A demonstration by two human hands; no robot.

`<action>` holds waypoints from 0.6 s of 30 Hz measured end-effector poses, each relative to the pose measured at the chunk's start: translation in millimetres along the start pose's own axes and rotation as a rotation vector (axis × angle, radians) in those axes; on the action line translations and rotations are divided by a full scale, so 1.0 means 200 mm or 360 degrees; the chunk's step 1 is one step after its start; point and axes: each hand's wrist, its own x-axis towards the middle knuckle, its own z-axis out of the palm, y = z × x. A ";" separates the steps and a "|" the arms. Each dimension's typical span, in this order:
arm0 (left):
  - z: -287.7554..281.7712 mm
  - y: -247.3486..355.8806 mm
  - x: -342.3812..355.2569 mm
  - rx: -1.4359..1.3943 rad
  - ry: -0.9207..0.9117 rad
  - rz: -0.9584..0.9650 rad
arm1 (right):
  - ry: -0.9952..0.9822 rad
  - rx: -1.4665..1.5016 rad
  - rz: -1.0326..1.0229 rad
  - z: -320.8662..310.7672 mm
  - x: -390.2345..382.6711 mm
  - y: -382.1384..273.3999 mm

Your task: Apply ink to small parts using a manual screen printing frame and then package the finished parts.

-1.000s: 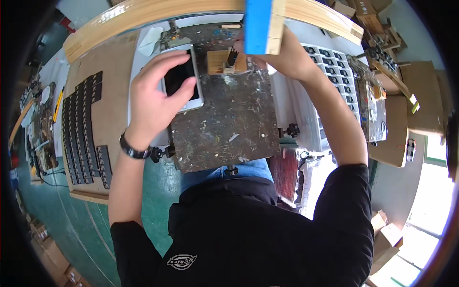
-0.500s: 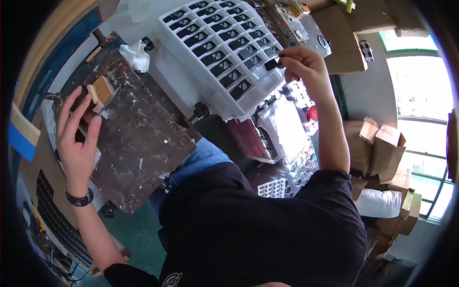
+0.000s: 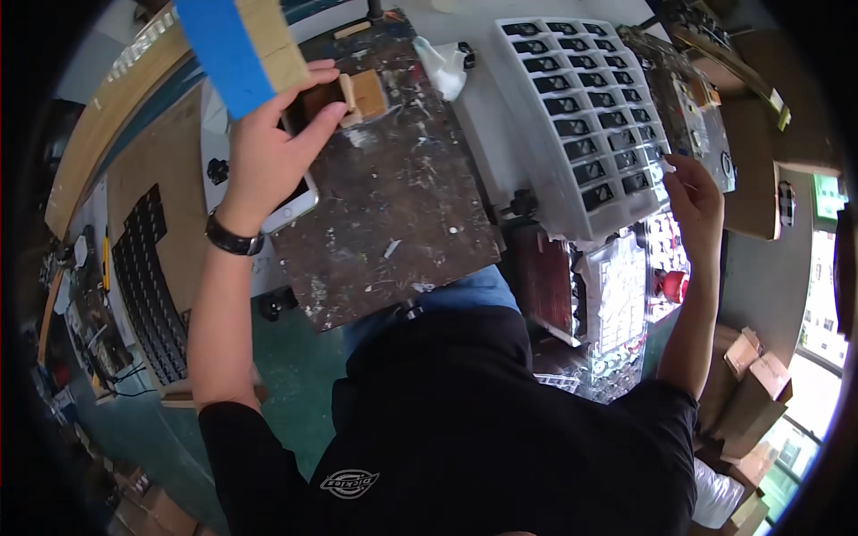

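Trouble, in the head view, could start at the white tray [image 3: 597,221], where the right hand [image 3: 697,198] reaches the right edge toward the near corner. Thumb and forefinger bend close together; whether they pinch anything I cannot tell. Black parts [image 3: 588,171] lie close together in the pockets, so a fingertip catching a neighbour could knock one out of line.

The left hand [image 3: 268,170] has thumb and fingers spread about the shaded left side of the wooden block [image 3: 368,94], toward the bench's [image 3: 384,223] far edge. Whether the thumb actually presses the wood is unclear; with a loose touch, the block could slide under a sideways push. The phone [image 3: 298,210] lies at the bench's left edge beside the wrist, where a swinging forearm could nudge it. The blue-and-tan bar [image 3: 223,54] overlaps the left fingers, so raised knuckles might strike it.
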 end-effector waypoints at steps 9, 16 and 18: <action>-0.05 -0.03 -0.04 0.0122 -0.0136 0.0061 | 0.0036 -0.0020 -0.0177 0.12 0.00 -0.19; -0.16 0.06 -0.24 -0.0019 0.0300 0.0323 | -0.0136 -0.0062 -0.0353 0.24 0.13 -0.33; -0.28 0.09 -0.32 -0.0391 0.0815 0.0016 | -0.0269 -0.0069 -0.0461 0.28 0.19 -0.38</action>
